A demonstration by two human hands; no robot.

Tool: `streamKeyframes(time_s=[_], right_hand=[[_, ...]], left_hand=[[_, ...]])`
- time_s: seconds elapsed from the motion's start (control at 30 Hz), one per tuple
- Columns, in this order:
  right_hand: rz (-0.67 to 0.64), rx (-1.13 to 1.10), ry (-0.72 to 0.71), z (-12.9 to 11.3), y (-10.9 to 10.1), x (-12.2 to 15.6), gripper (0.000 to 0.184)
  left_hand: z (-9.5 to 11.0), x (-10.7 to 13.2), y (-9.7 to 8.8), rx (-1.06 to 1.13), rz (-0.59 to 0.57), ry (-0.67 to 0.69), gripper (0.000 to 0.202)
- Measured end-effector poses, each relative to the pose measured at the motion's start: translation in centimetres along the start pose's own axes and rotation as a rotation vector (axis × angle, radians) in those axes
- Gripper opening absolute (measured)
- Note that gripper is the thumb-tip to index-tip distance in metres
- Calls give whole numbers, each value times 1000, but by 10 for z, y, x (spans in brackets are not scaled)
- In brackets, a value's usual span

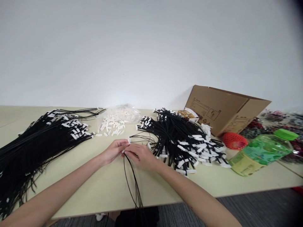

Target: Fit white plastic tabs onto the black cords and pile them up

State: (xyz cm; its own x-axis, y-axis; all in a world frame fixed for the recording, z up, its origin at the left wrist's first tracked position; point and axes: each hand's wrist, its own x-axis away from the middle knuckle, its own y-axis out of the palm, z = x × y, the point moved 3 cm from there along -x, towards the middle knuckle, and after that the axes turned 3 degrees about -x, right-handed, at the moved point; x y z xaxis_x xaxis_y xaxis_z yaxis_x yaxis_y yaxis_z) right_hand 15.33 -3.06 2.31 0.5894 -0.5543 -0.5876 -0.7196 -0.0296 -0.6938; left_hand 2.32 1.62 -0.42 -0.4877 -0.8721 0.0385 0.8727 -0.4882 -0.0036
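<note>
My left hand (115, 150) and my right hand (141, 156) meet at the middle of the pale table (94, 183). Both pinch a small bundle of thin black cords (134, 186) that trails down over the front edge. A small white tip (129, 140) shows at my left fingertips. A loop of black cord (142, 137) lies just beyond my hands. A heap of loose white plastic pieces (115, 121) sits behind them.
A long pile of black cords with white tips (42, 138) fills the left side. A tangled pile of the same (182, 138) lies right. Farther right are a tipped cardboard box (224, 108), a red net (234, 140) and a green-capped bottle (265, 151).
</note>
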Motion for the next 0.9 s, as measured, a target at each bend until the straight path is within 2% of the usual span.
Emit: streamKeyframes(time_s=[0.5, 0.9], right_hand=[[-51, 96, -30, -1, 2, 1, 20], [-83, 177, -63, -1, 5, 2, 20]], left_hand=[[3, 2, 2, -4, -25, -15, 26], [3, 2, 2, -46, 19, -68, 26]])
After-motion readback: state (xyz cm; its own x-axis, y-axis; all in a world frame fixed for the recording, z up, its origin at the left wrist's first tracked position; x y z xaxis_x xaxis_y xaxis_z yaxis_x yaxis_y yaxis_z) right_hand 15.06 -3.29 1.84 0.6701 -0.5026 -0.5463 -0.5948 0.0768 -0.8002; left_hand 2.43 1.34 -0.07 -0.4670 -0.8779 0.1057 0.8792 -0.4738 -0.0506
